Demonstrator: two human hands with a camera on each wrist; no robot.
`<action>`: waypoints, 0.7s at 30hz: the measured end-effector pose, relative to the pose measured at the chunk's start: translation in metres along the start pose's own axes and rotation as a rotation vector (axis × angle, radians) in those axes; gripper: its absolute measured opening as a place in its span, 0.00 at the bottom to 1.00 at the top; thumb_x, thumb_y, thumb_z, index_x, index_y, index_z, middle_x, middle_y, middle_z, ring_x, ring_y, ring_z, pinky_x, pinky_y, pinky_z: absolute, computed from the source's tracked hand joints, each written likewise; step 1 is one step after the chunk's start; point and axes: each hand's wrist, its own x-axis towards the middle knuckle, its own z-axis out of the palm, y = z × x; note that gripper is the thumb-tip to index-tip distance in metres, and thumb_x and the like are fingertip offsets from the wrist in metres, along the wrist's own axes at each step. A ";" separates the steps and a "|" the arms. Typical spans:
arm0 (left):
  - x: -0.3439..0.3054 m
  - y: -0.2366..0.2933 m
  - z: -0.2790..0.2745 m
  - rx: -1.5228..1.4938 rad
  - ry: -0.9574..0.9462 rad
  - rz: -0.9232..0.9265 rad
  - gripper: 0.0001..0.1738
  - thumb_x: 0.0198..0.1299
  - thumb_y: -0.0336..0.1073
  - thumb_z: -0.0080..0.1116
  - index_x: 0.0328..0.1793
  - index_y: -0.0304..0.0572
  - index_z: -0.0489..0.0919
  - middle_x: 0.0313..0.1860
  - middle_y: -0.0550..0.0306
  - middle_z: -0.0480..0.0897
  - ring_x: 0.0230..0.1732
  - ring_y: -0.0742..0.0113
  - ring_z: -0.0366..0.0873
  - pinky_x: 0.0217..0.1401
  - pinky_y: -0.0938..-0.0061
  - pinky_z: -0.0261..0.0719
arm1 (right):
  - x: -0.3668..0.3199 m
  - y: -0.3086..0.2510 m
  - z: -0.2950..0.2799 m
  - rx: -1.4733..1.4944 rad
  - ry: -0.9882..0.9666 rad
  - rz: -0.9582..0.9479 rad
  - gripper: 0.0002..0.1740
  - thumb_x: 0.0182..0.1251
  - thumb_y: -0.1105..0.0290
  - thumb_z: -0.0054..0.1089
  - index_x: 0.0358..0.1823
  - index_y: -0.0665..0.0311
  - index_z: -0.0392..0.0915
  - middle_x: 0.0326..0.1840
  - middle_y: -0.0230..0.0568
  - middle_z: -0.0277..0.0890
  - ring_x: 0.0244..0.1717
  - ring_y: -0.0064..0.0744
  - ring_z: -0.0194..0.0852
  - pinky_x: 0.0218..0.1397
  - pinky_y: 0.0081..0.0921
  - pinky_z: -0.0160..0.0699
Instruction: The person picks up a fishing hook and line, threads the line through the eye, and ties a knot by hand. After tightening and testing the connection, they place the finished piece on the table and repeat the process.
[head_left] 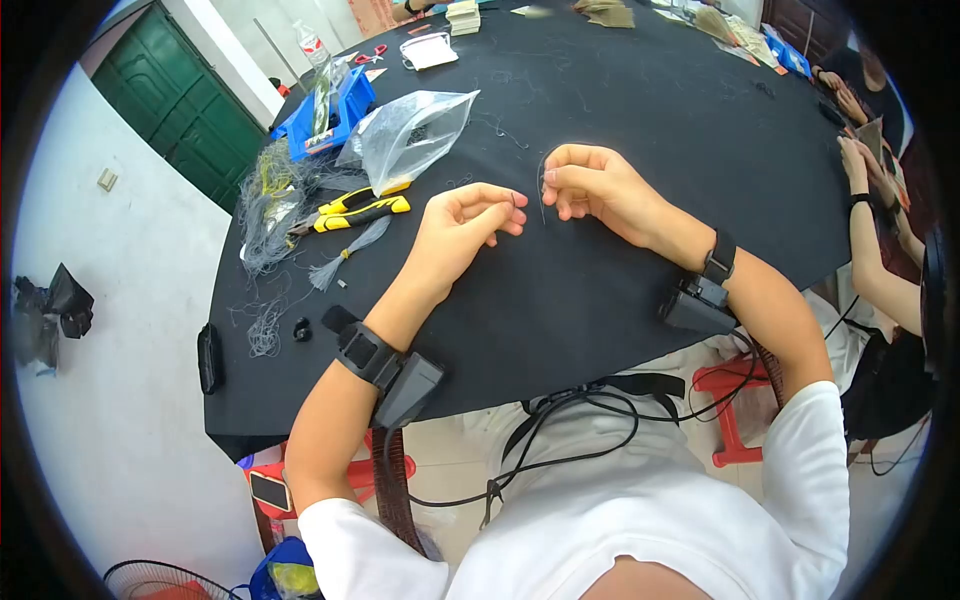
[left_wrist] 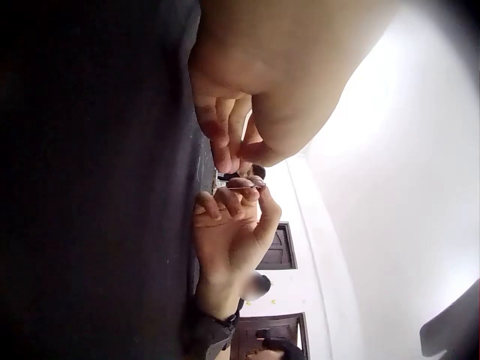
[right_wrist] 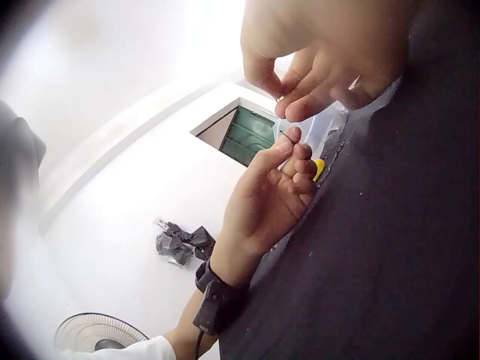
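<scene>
Both hands are raised over the black tablecloth, fingertips a short gap apart. The right hand [head_left: 605, 192] pinches a thin dark strand [head_left: 542, 190] between thumb and index finger; the strand curves up and hangs down past the fingertips. The left hand [head_left: 462, 235] pinches a tiny dark piece [head_left: 515, 200] between thumb and index finger, its other fingers curled below. In the left wrist view a fine line shows at the fingertips of the right hand [left_wrist: 236, 229]. In the right wrist view a short dark bit stands at the fingertips of the left hand [right_wrist: 270, 187].
Left of the hands lie yellow-black pliers [head_left: 362, 212], a clear plastic bag [head_left: 412, 135], a blue bin [head_left: 350, 105], tangled grey thread [head_left: 265, 205] and a tied bundle [head_left: 350, 255]. A white mask [head_left: 430, 51] lies farther back. Other people's hands [head_left: 853, 165] work at the right edge.
</scene>
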 end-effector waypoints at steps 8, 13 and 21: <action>0.000 0.002 0.002 -0.010 -0.005 -0.009 0.13 0.59 0.36 0.56 0.48 0.39 0.81 0.38 0.60 0.83 0.39 0.79 0.78 0.37 0.86 0.68 | 0.000 0.000 -0.001 -0.017 0.026 0.025 0.07 0.63 0.65 0.54 0.34 0.60 0.75 0.33 0.33 0.77 0.29 0.18 0.72 0.29 0.13 0.64; -0.001 0.002 0.002 -0.019 0.001 -0.010 0.14 0.59 0.36 0.56 0.49 0.39 0.81 0.38 0.59 0.83 0.38 0.78 0.79 0.36 0.86 0.68 | -0.001 0.001 0.000 -0.029 0.030 0.035 0.07 0.63 0.65 0.54 0.35 0.60 0.75 0.34 0.33 0.78 0.28 0.18 0.72 0.29 0.12 0.64; -0.001 0.002 0.000 0.001 -0.006 -0.013 0.15 0.59 0.35 0.55 0.49 0.37 0.80 0.40 0.57 0.83 0.41 0.76 0.80 0.38 0.86 0.70 | -0.002 -0.004 0.004 -0.093 -0.006 0.048 0.04 0.63 0.67 0.54 0.34 0.59 0.74 0.29 0.34 0.79 0.22 0.16 0.74 0.26 0.11 0.63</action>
